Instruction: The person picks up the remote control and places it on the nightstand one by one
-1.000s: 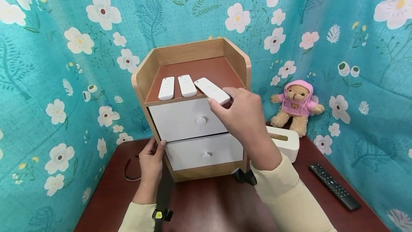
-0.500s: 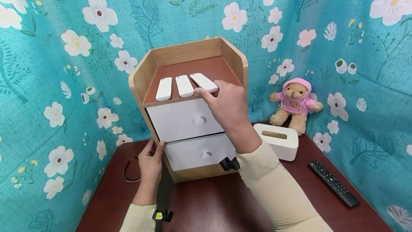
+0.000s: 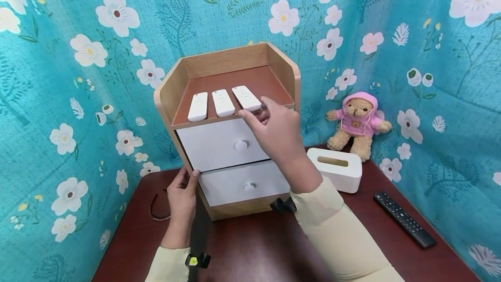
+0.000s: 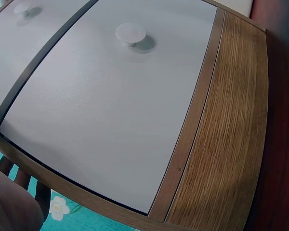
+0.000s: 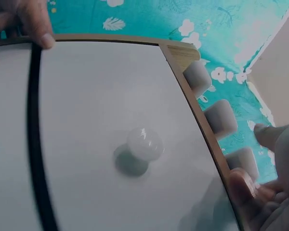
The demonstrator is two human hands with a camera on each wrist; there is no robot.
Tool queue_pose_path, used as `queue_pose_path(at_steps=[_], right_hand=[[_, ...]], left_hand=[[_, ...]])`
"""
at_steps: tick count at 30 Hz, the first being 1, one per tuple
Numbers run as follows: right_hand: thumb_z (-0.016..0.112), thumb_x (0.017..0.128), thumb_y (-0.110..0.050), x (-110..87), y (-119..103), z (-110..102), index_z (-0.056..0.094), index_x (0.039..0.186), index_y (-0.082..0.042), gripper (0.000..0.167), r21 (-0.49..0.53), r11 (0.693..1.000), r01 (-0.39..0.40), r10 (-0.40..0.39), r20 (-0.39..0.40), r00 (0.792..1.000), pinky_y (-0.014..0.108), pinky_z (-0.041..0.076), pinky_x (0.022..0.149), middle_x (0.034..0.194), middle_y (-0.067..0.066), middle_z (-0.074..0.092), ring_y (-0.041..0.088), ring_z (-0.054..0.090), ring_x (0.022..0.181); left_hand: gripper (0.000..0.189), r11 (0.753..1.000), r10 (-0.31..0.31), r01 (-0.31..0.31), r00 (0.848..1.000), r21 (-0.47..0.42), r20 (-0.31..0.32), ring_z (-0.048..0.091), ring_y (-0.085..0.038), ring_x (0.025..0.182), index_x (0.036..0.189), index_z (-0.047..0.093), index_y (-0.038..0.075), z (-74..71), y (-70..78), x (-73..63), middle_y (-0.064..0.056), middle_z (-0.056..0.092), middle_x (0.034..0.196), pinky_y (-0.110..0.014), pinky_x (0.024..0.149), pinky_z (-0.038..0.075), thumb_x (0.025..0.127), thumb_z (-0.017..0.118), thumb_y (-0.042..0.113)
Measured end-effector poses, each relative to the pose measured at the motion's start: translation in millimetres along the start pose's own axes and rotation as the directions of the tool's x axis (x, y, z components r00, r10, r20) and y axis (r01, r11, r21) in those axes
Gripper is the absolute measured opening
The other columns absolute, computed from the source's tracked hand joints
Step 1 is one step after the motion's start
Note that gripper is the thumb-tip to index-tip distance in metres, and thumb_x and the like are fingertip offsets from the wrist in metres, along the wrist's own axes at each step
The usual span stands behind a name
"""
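Note:
A small wooden cabinet with two white drawers stands tilted in the head view. My left hand grips its left side, thumb on the front edge and fingers behind, as the left wrist view also shows. Three white remote controls lie side by side on the brown top: a left one, a middle one and a right one. My right hand is at the near end of the right remote control, thumb and index finger spread apart on either side of it.
On the dark red table a white tissue box stands right of the cabinet. Behind it sits a teddy bear in a pink hoodie. A black remote control lies at the right, a thin cord at the left.
My right hand has moved left and set the right remote control down on the cabinet top, then parted its fingers from it. The left hand has kept its grip on the cabinet.

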State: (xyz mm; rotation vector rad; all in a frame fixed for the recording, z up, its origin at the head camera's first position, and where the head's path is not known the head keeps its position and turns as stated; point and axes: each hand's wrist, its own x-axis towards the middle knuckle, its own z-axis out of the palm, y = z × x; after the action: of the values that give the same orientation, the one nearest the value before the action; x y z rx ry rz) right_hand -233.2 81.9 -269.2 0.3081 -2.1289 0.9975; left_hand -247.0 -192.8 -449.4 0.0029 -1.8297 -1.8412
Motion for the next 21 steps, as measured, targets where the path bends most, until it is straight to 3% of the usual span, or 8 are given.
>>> queue_pose_path(at_steps=[3, 7, 11, 14, 17, 19, 21], right_hand=[[0.083, 0.098, -0.043, -22.3, 14, -8, 0.074, 0.134, 0.0, 0.056, 0.06, 0.995, 0.08, -0.076, -0.057, 0.995, 0.04, 0.063, 0.071, 0.088, 0.009, 0.079, 0.021, 0.076, 0.077], [0.089, 0.092, -0.03, -66.5, 47, -16, 0.077, 0.123, -0.001, 0.044, 0.043, 0.982, 0.183, -0.176, -0.123, 0.977, 0.035, 0.061, 0.067, 0.085, 0.008, 0.074, 0.015, 0.069, 0.073], [0.092, 0.088, -0.023, -112.7, 92, -26, 0.078, 0.11, -0.006, 0.031, -0.043, 0.989, 0.145, -0.148, -0.095, 0.984, 0.021, 0.052, 0.067, 0.083, 0.003, 0.068, 0.01, 0.062, 0.072], [0.092, 0.087, -0.021, -142.3, 132, -40, 0.078, 0.106, -0.009, 0.027, -0.149, 0.989, 0.019, -0.028, -0.058, 0.998, 0.021, 0.05, 0.07, 0.084, 0.0, 0.07, 0.011, 0.064, 0.073], [0.09, 0.089, -0.024, -165.8, 175, -63, 0.077, 0.112, -0.005, 0.033, -0.277, 0.949, -0.148, 0.151, -0.01, 0.988, 0.039, 0.056, 0.078, 0.094, 0.009, 0.074, 0.024, 0.071, 0.083], [0.088, 0.092, -0.029, -177.6, 201, -82, 0.073, 0.123, 0.0, 0.045, -0.378, 0.888, -0.261, 0.299, 0.044, 0.953, 0.056, 0.057, 0.085, 0.107, 0.021, 0.073, 0.038, 0.071, 0.097], [0.085, 0.094, -0.034, -186.1, 226, -102, 0.066, 0.133, 0.007, 0.06, -0.466, 0.814, -0.347, 0.436, 0.094, 0.895, 0.069, 0.052, 0.093, 0.121, 0.033, 0.066, 0.051, 0.065, 0.111]], left_hand=[[0.045, 1.0, -0.008, 0.008, 1.0, 0.011, 0.002, 0.065, -0.011, 0.109, 0.149, 0.069, 0.018, -0.8, -0.3, 0.3, 0.013, 0.075, 0.121, -0.016, 0.088, 0.056, 0.105, 0.076, 0.021], [0.046, 1.0, -0.008, 0.008, 1.0, 0.006, 0.007, 0.066, -0.012, 0.112, 0.149, 0.069, 0.018, -1.4, -0.7, 0.4, 0.012, 0.075, 0.125, -0.016, 0.09, 0.057, 0.105, 0.077, 0.022], [0.046, 1.0, -0.02, 0.019, 1.0, 0.015, 0.012, 0.066, -0.012, 0.114, 0.15, 0.068, 0.02, -3.1, -1.7, -1.7, 0.012, 0.075, 0.127, -0.016, 0.091, 0.057, 0.105, 0.077, 0.023], [0.046, 1.0, -0.024, 0.024, 1.0, 0.018, 0.013, 0.066, -0.012, 0.114, 0.15, 0.068, 0.02, -4.0, -2.1, -3.1, 0.013, 0.075, 0.127, -0.016, 0.091, 0.057, 0.105, 0.076, 0.022], [0.046, 1.0, -0.016, 0.016, 1.0, 0.015, 0.011, 0.066, -0.012, 0.112, 0.15, 0.068, 0.018, -4.0, -1.8, -3.0, 0.013, 0.075, 0.125, -0.016, 0.09, 0.057, 0.105, 0.076, 0.02], [0.045, 1.0, -0.01, 0.01, 1.0, 0.013, 0.012, 0.066, -0.012, 0.112, 0.149, 0.068, 0.017, -3.8, -1.3, -2.4, 0.013, 0.075, 0.124, -0.016, 0.089, 0.057, 0.105, 0.076, 0.02], [0.045, 1.0, -0.009, 0.009, 1.0, 0.014, 0.01, 0.066, -0.011, 0.112, 0.149, 0.069, 0.017, -3.6, -0.9, -1.6, 0.014, 0.075, 0.124, -0.016, 0.089, 0.057, 0.105, 0.077, 0.02]])
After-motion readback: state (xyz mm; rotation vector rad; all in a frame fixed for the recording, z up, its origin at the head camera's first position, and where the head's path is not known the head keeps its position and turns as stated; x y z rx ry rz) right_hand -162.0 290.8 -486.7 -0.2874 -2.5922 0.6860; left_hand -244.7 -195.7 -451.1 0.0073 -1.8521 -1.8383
